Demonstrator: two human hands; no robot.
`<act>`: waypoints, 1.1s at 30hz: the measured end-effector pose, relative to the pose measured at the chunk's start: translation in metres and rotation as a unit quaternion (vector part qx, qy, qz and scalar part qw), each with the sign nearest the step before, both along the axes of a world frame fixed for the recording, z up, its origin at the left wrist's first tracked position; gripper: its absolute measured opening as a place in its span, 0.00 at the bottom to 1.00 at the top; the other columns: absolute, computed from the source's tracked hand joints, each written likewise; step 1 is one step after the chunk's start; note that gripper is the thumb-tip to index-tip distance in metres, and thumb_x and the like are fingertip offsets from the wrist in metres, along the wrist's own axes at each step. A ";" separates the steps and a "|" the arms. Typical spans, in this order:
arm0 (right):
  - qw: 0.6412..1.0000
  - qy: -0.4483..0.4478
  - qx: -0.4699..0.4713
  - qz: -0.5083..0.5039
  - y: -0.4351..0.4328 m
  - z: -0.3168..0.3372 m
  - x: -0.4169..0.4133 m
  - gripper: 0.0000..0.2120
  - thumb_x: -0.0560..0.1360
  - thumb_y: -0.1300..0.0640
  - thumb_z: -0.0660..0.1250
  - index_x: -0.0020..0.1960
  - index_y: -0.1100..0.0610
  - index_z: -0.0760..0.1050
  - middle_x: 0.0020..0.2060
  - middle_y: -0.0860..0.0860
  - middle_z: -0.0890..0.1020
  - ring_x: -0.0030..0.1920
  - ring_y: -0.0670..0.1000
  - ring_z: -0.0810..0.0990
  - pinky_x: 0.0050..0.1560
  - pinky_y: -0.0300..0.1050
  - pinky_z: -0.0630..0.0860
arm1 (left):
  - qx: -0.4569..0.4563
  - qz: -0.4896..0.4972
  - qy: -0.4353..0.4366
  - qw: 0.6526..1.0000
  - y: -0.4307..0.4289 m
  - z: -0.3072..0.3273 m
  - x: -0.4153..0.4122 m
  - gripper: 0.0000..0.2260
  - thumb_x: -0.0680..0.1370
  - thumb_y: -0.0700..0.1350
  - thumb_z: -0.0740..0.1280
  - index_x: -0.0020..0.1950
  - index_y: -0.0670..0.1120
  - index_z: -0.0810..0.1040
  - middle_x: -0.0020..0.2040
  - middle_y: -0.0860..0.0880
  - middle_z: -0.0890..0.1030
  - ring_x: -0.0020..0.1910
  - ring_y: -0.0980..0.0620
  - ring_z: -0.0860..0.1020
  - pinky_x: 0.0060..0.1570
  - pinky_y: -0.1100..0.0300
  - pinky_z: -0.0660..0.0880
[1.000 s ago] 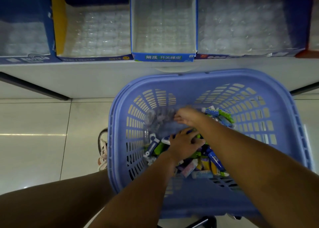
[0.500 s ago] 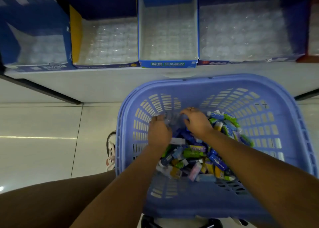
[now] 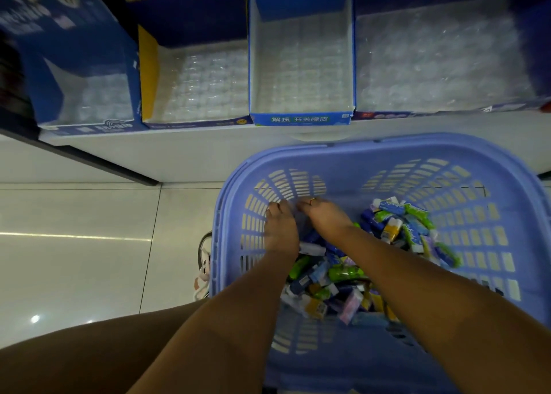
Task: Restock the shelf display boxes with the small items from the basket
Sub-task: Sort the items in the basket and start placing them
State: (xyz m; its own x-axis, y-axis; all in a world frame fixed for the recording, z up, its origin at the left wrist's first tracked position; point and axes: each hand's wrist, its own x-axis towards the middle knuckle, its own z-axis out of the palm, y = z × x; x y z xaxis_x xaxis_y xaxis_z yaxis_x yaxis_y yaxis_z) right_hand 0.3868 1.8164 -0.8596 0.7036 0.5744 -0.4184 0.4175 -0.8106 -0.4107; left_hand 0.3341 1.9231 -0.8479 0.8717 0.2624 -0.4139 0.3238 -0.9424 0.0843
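A lilac plastic basket (image 3: 387, 144) stands below the shelf and holds a pile of small wrapped items (image 3: 343, 274) in green, blue, yellow and white. Both my hands are inside it, at its far left wall. My left hand (image 3: 280, 226) and my right hand (image 3: 326, 219) have curled fingertips that pinch a faint clear plastic sheet (image 3: 295, 211) between them; it is blurred and hard to make out. On the shelf above stand open display boxes lined with clear blister trays: a light blue box (image 3: 301, 119) in the middle, a yellow-sided box (image 3: 149, 74) to its left and a wide box (image 3: 447, 65) to its right.
Another dark blue display box (image 3: 74, 65) stands at the far left of the white shelf (image 3: 179, 143). Pale glossy floor tiles (image 3: 74, 244) lie to the left of the basket. A shoe (image 3: 204, 268) shows beside the basket, and my bare thigh (image 3: 89, 352) fills the lower left.
My left hand has moved from the item pile up to the basket's far left wall, beside my right hand. The view has shifted right and closer to the shelf boxes.
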 end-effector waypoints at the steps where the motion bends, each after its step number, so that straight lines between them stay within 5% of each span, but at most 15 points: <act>1: 1.000 0.004 0.005 -0.003 -0.003 -0.001 -0.001 0.20 0.79 0.63 0.58 0.71 0.56 0.64 0.68 0.56 0.70 0.66 0.56 0.71 0.65 0.46 0.68 | -0.027 0.021 -0.010 0.999 -0.002 0.001 0.000 0.17 0.80 0.35 0.55 0.69 0.40 0.62 0.67 0.40 0.65 0.63 0.43 0.67 0.60 0.55 0.68; 5: 0.998 -0.015 0.054 -0.018 -0.017 0.002 -0.006 0.21 0.78 0.62 0.59 0.71 0.54 0.65 0.70 0.54 0.69 0.67 0.55 0.71 0.66 0.47 0.69 | -0.093 0.100 -0.038 0.990 -0.007 -0.002 0.004 0.17 0.79 0.35 0.58 0.68 0.43 0.65 0.64 0.41 0.68 0.60 0.43 0.71 0.53 0.54 0.72; 9: 0.967 0.014 0.195 -0.161 -0.033 0.019 -0.015 0.16 0.79 0.57 0.61 0.66 0.56 0.73 0.61 0.58 0.78 0.59 0.59 0.76 0.58 0.50 0.73 | -0.124 0.118 -0.066 0.983 -0.009 -0.003 0.006 0.19 0.76 0.34 0.61 0.66 0.42 0.66 0.61 0.41 0.71 0.60 0.43 0.71 0.55 0.53 0.72; 12: 0.950 0.002 0.228 -0.211 -0.048 0.039 -0.023 0.15 0.78 0.57 0.65 0.64 0.55 0.75 0.56 0.56 0.80 0.54 0.56 0.79 0.55 0.47 0.73 | -0.220 0.170 -0.116 0.953 -0.012 0.016 0.007 0.16 0.75 0.33 0.62 0.63 0.41 0.69 0.54 0.41 0.74 0.50 0.43 0.76 0.40 0.57 0.74; 14: 0.939 0.040 0.240 -0.243 -0.061 0.058 -0.023 0.14 0.77 0.56 0.65 0.62 0.54 0.75 0.56 0.53 0.80 0.54 0.53 0.79 0.54 0.45 0.75 | -0.307 0.203 -0.070 0.927 -0.020 0.033 0.010 0.10 0.76 0.35 0.62 0.58 0.39 0.73 0.46 0.43 0.76 0.39 0.48 0.75 0.31 0.62 0.68; 16: 0.895 0.122 0.314 -0.291 -0.077 0.081 -0.020 0.09 0.77 0.57 0.66 0.57 0.54 0.78 0.52 0.49 0.82 0.54 0.50 0.80 0.52 0.42 0.75 | -0.479 0.293 0.043 0.827 -0.035 0.061 0.010 0.05 0.77 0.35 0.60 0.46 0.40 0.75 0.36 0.46 0.76 0.35 0.49 0.73 0.35 0.60 0.71; 18: 0.816 0.215 0.417 -0.338 -0.098 0.109 -0.021 0.07 0.76 0.61 0.66 0.52 0.54 0.79 0.46 0.48 0.83 0.50 0.49 0.81 0.51 0.41 0.78 | -0.612 0.314 0.114 0.717 -0.049 0.089 0.006 0.10 0.75 0.32 0.56 0.38 0.41 0.73 0.31 0.47 0.76 0.35 0.49 0.74 0.38 0.57 0.74; 21: 0.723 0.249 0.517 -0.384 -0.132 0.150 -0.029 0.10 0.76 0.63 0.65 0.55 0.53 0.78 0.45 0.52 0.83 0.48 0.52 0.83 0.52 0.48 0.80 | -0.704 0.260 0.120 0.650 -0.071 0.127 0.001 0.11 0.74 0.31 0.52 0.40 0.40 0.72 0.36 0.45 0.74 0.36 0.50 0.73 0.38 0.59 0.76; 24: 0.707 0.195 0.566 -0.377 -0.160 0.191 -0.032 0.11 0.75 0.66 0.65 0.54 0.54 0.77 0.44 0.54 0.82 0.44 0.52 0.83 0.47 0.45 0.81 | -0.771 0.259 0.072 0.578 -0.097 0.163 0.003 0.09 0.77 0.33 0.55 0.44 0.39 0.74 0.35 0.46 0.75 0.34 0.53 0.76 0.32 0.64 0.75; 26: 0.726 0.140 0.562 -0.371 -0.176 0.217 -0.032 0.11 0.72 0.68 0.68 0.49 0.55 0.75 0.41 0.52 0.81 0.42 0.50 0.81 0.45 0.41 0.80 | -0.800 0.265 0.029 0.537 -0.112 0.184 0.008 0.07 0.79 0.35 0.58 0.46 0.40 0.76 0.35 0.47 0.75 0.32 0.55 0.77 0.30 0.66 0.74; 28: 0.795 0.063 0.488 -0.353 -0.193 0.240 -0.033 0.13 0.68 0.65 0.74 0.47 0.54 0.74 0.38 0.49 0.80 0.41 0.49 0.79 0.46 0.40 0.78 | -0.812 0.238 -0.002 0.532 -0.124 0.203 0.014 0.06 0.79 0.37 0.61 0.47 0.41 0.78 0.36 0.47 0.77 0.33 0.55 0.77 0.31 0.67 0.74; 31: 0.908 -0.052 0.307 -0.281 -0.206 0.266 -0.031 0.17 0.67 0.60 0.76 0.53 0.49 0.78 0.42 0.47 0.82 0.41 0.45 0.78 0.45 0.31 0.72 | -0.791 0.167 -0.018 0.588 -0.143 0.231 0.026 0.04 0.78 0.37 0.64 0.49 0.42 0.78 0.36 0.49 0.81 0.33 0.56 0.78 0.31 0.67 0.75; 33: 0.932 -0.148 0.229 -0.238 -0.210 0.274 -0.025 0.17 0.68 0.61 0.74 0.56 0.52 0.79 0.44 0.48 0.82 0.38 0.40 0.75 0.40 0.23 0.68 | -0.763 0.131 -0.046 0.631 -0.162 0.246 0.034 0.04 0.78 0.36 0.65 0.49 0.43 0.78 0.33 0.51 0.82 0.30 0.58 0.79 0.30 0.67 0.74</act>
State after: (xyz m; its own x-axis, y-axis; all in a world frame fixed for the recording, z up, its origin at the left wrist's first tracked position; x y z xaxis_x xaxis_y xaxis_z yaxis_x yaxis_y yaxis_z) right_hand 0.3620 1.6062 -0.5852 0.9701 0.2384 0.0462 0.2047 -0.7006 -0.6835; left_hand 0.3685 1.7612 -0.6020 0.9199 -0.2402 -0.3100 0.3792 0.3434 0.8592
